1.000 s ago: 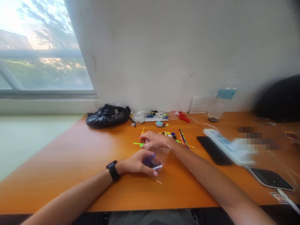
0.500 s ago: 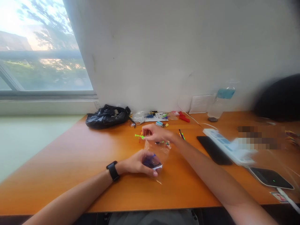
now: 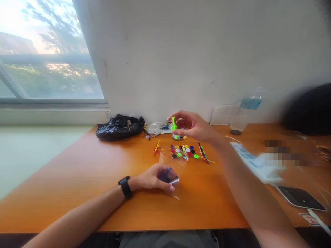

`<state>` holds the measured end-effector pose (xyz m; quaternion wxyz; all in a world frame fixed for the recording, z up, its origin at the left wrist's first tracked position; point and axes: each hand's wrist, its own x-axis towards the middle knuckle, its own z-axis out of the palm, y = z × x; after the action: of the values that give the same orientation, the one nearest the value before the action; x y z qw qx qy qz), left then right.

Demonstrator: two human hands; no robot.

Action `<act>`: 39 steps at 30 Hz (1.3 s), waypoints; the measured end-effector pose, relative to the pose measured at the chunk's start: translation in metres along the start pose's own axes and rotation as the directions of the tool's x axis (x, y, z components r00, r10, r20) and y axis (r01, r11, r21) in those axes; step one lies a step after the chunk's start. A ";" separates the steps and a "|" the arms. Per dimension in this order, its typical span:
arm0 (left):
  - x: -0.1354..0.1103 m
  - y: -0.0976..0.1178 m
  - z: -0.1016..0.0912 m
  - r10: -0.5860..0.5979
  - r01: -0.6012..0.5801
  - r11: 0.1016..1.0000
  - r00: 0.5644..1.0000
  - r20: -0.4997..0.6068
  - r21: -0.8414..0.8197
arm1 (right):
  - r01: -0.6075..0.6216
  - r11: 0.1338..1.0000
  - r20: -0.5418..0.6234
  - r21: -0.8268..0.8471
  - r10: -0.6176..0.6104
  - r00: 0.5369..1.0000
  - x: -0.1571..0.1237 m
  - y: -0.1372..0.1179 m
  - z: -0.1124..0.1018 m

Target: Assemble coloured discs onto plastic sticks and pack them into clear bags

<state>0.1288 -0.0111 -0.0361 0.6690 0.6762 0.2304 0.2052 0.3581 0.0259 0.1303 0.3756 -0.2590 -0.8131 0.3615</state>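
Between the thumb and fingers of my right hand (image 3: pixel 192 125) is a small bright green plastic piece (image 3: pixel 173 124), a thin stem with a round disc, raised above the table. My left hand (image 3: pixel 157 179) rests low over the table, curled round a clear plastic bag (image 3: pixel 169 163) with blue and white pieces (image 3: pixel 169 177) in it. Beyond the bag lie several small round discs (image 3: pixel 179 155) in red, white, yellow, blue, black and green, with thin sticks among them. A yellow and red stick pair (image 3: pixel 156 147) lies to the left, and dark and green sticks (image 3: pixel 203 153) to the right.
On the wooden table (image 3: pixel 124 165), a black plastic bag (image 3: pixel 120 127) and clear wrappers (image 3: pixel 154 128) lie along the wall. To the right stand a clear bottle (image 3: pixel 240 119), a white power strip (image 3: pixel 254 163) and a dark flat device (image 3: pixel 300 197) with a cable.
My right hand has risen and moved right, lifting the green piece and turning it upright. The discs and sticks it covered now show. My left hand has stayed on the bag.
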 end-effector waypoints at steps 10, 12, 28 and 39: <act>0.000 0.008 0.002 0.046 -0.043 0.993 0.998 -0.030 0.112 | 0.001 0.945 0.184 -0.327 0.062 0.981 -0.016 -0.042 0.013; 0.000 0.010 0.003 0.044 -0.040 0.993 0.998 -0.035 0.113 | -0.020 0.927 0.221 -0.374 0.110 0.969 -0.018 -0.043 0.015; -0.001 0.012 0.004 0.050 -0.050 0.998 0.999 0.000 0.043 | 0.008 0.902 0.280 -0.432 0.125 0.952 -0.020 -0.044 0.016; 0.001 0.010 0.005 0.096 -0.094 0.995 0.991 -0.091 0.026 | 0.060 0.835 0.470 -0.547 0.247 0.847 -0.016 -0.027 0.010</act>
<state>0.1326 -0.0145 -0.0265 0.6397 0.6834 0.2310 0.2654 0.3551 -0.0055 0.1402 0.0324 -0.2875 -0.9379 0.1915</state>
